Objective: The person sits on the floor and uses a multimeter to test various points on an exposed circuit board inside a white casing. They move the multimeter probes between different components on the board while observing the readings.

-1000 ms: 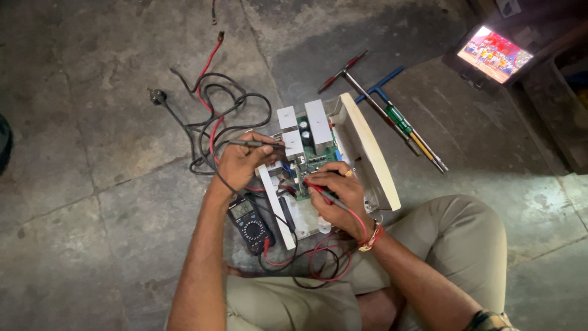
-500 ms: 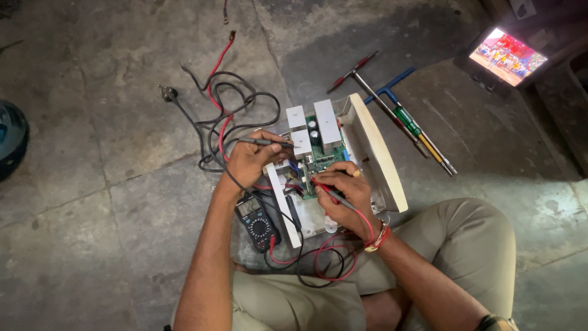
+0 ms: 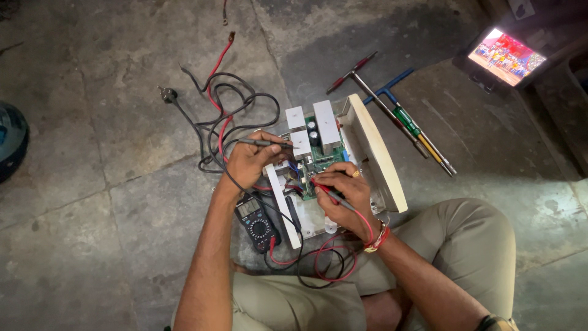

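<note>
An opened white device [image 3: 373,153] lies on the stone floor, its green circuit board [image 3: 320,164] and pale block components [image 3: 324,119] exposed. My left hand [image 3: 248,160] pinches a black test probe [image 3: 263,143] whose tip points right at the board's left side. A red test probe [image 3: 331,195] is gripped by my right hand [image 3: 344,197], with its tip touching the board near the middle. Both leads run down to a black multimeter [image 3: 258,222] lying on the floor below my left wrist.
Tangled black and red cables with a plug [image 3: 217,113] lie left of the device. Several screwdrivers and a T-handle tool [image 3: 398,119] lie to the upper right. A lit screen [image 3: 505,56] sits at the top right. A dark round object [image 3: 11,142] is at the left edge.
The view has drifted a little, so everything sits slightly lower and to the right. Both hands hold their probes at about the same spots on the board.
</note>
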